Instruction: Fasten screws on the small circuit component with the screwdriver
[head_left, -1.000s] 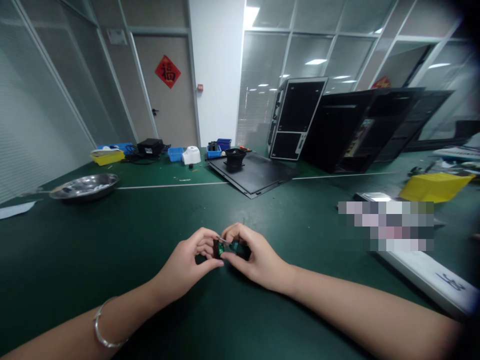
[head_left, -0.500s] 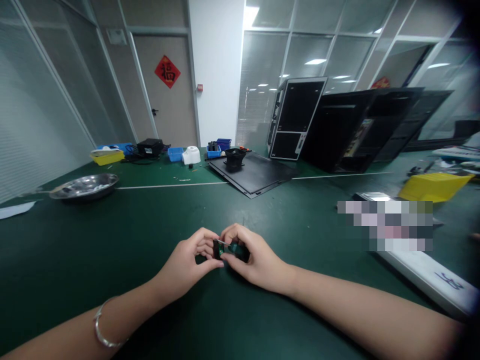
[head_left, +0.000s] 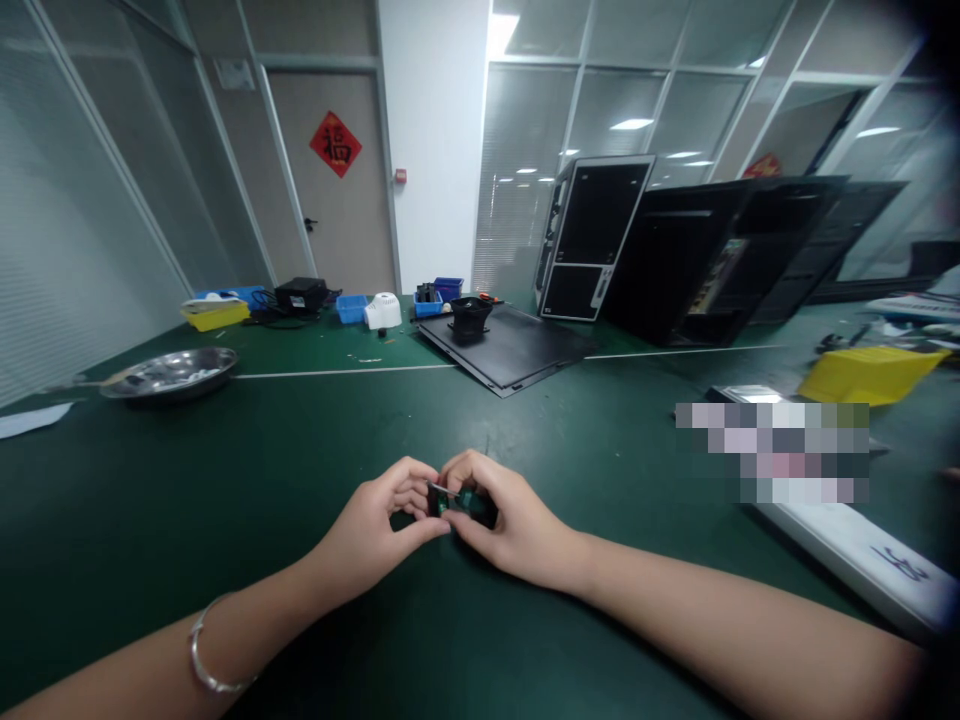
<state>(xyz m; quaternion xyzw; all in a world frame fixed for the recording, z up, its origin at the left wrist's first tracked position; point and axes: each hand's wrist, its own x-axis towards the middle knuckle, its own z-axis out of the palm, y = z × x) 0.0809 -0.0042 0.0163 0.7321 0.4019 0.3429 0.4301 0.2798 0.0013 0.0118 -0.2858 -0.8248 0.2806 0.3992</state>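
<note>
My left hand (head_left: pixel 379 525) and my right hand (head_left: pixel 501 522) meet fingertip to fingertip just above the green table (head_left: pixel 225 480). Between them they pinch a small black part with a green circuit board (head_left: pixel 452 500) and a thin metal piece on top. Both hands are curled closed around it, thumbs underneath. My fingers hide most of the part. A silver bangle (head_left: pixel 206 655) circles my left wrist.
A metal bowl (head_left: pixel 171 372) sits far left. A black panel (head_left: pixel 510 350) with a small black fan lies at the back, beside black computer cases (head_left: pixel 675 255). Blue bins (head_left: pixel 439 295) and yellow bins (head_left: pixel 866 372) stand around. A white long box (head_left: pixel 862 560) lies at right.
Both hands have stayed in place; my fingers have shifted slightly on the small part, which sits a touch lower between them.
</note>
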